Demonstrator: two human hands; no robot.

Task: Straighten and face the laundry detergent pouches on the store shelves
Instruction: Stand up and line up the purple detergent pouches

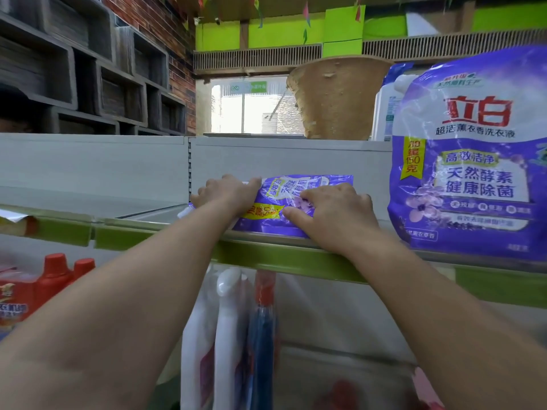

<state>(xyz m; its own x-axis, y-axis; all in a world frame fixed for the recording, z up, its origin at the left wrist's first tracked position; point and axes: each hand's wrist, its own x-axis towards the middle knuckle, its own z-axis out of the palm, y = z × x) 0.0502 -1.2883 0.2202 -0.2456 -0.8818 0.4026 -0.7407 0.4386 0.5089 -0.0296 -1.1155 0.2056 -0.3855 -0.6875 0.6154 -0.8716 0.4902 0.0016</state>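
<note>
Both hands are on a flat purple pouch point(296, 199) lying on the top shelf point(148, 214), near its front edge and about mid-width, print turned sideways. Left hand point(228, 192) grips the pouch's left end, fingers curled over the far side and knuckles up. Right hand point(334, 214) lies on the pouch's right half, fingers bent and pressing down on the film, thumb pointing left across the front; a true pinch can't be made out. Both forearms reach over the green price rail point(266, 258) along the shelf's front edge.

A second pouch point(470, 149), same purple design, stands upright at the right end of the shelf, face forward, close to the flat one but not touching. A white jug point(387, 108) stands behind it, partly hidden. A tan woven basket point(337, 99) sits beyond the shelf's back panel.

On the lower shelf: red-capped bottles point(56, 276) at the left, white bottles point(225, 329) and a blue bottle point(263, 327) under the rail's middle, all blurred.
</note>
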